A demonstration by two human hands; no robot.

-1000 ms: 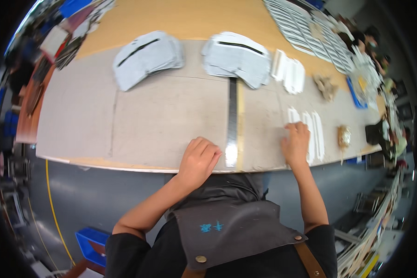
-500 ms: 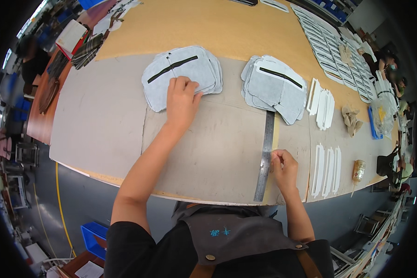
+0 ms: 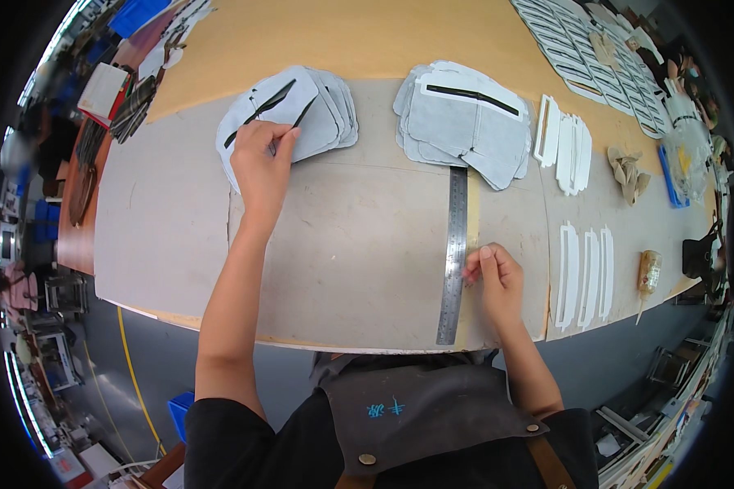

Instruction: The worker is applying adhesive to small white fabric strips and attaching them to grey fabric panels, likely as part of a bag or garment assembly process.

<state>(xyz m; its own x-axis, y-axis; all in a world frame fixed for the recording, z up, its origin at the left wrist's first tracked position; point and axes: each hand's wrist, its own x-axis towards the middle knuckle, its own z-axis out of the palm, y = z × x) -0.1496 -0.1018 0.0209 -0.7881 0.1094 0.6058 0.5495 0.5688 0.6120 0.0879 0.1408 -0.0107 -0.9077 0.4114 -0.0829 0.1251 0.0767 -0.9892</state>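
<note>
Near, the right hand (image 3: 495, 275) curls loosely just right of a steel ruler (image 3: 453, 269), long axis near to far; I cannot tell whether it holds anything; smooth grey board (image 3: 347, 269) lies open left of the ruler; farther left, the left hand (image 3: 261, 159) draws thumb and fingertips together over the left stack of thin grey panels (image 3: 328, 122), grip unclear; their black slot slants far-right, round-cornered edges fanned.

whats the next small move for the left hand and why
Probably lift the top grey piece from the left stack: the left hand has its fingers at it, while the right hand is apart, beside the metal ruler.
</note>
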